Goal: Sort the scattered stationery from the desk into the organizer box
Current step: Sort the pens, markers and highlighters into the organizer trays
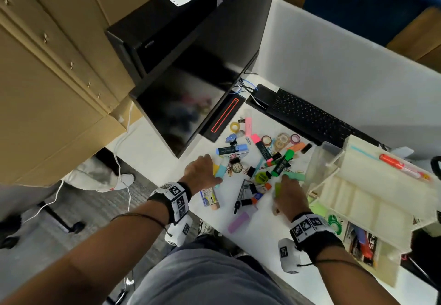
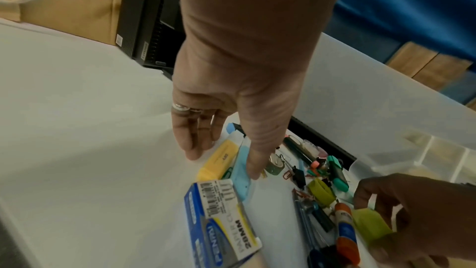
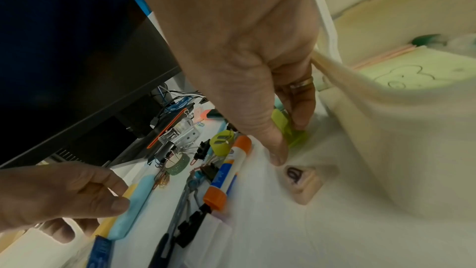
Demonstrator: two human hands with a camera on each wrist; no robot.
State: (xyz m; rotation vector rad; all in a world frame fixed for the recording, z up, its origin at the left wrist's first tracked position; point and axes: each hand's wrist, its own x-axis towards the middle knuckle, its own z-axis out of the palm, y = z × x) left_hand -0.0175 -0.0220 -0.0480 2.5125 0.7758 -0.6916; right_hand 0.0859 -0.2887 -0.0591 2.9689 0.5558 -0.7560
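Well left of the box (image 1: 372,199), the left hand (image 1: 201,173) straddles a blue eraser (image 2: 240,182), thumb touching, not clamped. Just beside the box, the right hand (image 1: 290,199) pinches a green eraser (image 3: 296,140). Few items look boxed; most of the pile (image 1: 262,159) remains.

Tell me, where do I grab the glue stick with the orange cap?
Take the glue stick by its blue middle, grip from above. It lies flat on the desk, binder clips crowding one side, so the top is freest.
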